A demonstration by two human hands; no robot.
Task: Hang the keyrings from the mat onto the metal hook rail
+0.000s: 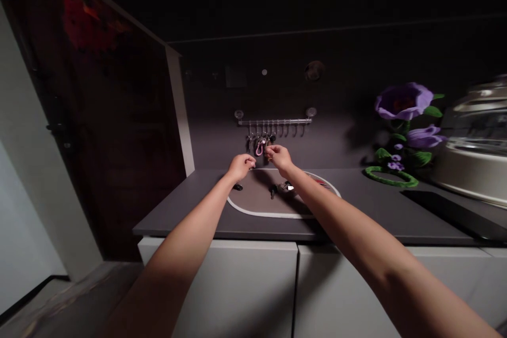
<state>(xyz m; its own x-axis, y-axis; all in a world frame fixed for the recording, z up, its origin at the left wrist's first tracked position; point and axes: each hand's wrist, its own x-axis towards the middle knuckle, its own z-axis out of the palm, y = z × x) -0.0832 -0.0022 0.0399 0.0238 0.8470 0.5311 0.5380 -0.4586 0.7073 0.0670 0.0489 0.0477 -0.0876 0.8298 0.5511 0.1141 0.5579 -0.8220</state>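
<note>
Both my arms reach out over a dark countertop toward a metal hook rail [274, 122] on the back wall. A bunch of keys with a pink fob [260, 145] hangs from the rail's left hooks. My left hand [240, 166] is curled into a pinch just below and left of the keys. My right hand [279, 157] is also pinched, its fingertips at the hanging keys; what it grips is too small to name. Below the hands lies an oval tray [253, 211] with a white rim, holding loose keys [282, 188].
A purple artificial flower with green leaves [404, 103] stands at the right on the countertop [356, 211]. A large lidded metal pot [475, 148] is at the far right. A dark wooden door [99, 132] stands to the left. White cabinet fronts [237, 285] lie below the counter.
</note>
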